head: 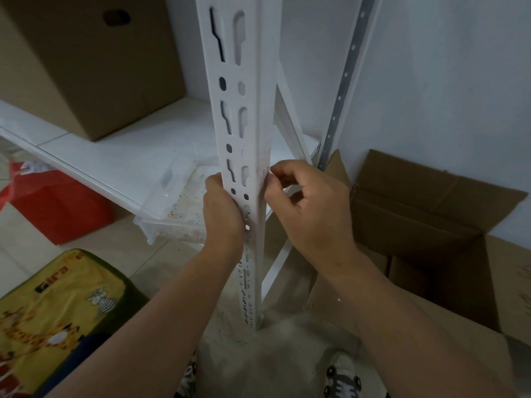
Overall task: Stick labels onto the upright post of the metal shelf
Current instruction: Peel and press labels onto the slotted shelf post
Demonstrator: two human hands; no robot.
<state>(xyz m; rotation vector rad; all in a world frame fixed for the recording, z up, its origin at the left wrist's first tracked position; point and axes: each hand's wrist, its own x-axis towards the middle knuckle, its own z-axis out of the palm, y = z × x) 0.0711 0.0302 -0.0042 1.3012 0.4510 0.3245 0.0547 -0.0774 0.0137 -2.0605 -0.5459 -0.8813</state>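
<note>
A white slotted upright post [254, 116] of the metal shelf runs from the top of the view down to the floor. My left hand [222, 209] wraps around the post's left edge at mid height. On the right edge, level with it, my right hand [304, 208] has thumb and forefinger pinched against the corner. Faint reddish marks show on the post just above those fingertips. Whether a label sits under the fingers is hidden.
A white shelf board [120, 156] carries a large cardboard box [86, 61]. Below it lies a clear plastic tray [178, 208] and a red bag [57, 205]. An open cardboard box [436, 225] stands on the right, a yellow printed cushion [54, 317] at lower left, and my shoe [342, 374] below.
</note>
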